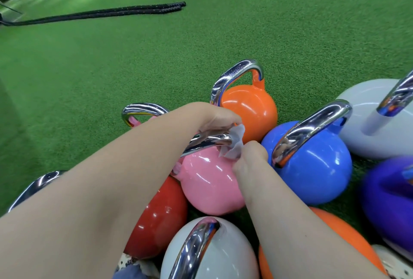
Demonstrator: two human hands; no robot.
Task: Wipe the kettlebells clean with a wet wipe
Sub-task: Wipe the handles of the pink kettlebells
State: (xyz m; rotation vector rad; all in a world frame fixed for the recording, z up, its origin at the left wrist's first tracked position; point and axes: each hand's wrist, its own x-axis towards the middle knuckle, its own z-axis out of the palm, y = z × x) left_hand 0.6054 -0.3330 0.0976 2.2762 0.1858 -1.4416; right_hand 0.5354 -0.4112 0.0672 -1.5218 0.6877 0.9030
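A pink kettlebell [210,185] with a chrome handle [207,141] sits in the middle of a cluster of kettlebells on green turf. My left hand [214,118] grips the top of that chrome handle. A white wet wipe [234,144] is wrapped round the handle's right end. My right hand [250,158] pinches the wipe against the handle's right post. Around it stand an orange kettlebell [248,109], a blue one [312,167], a red one [161,216] and a grey one [214,254].
A large grey kettlebell [366,122] and a purple one [388,200] stand at the right. Another orange one [335,238] lies under my right forearm. A second pink kettlebell's handle [143,111] shows behind my left arm. Black battle ropes [107,14] lie across the turf [111,59].
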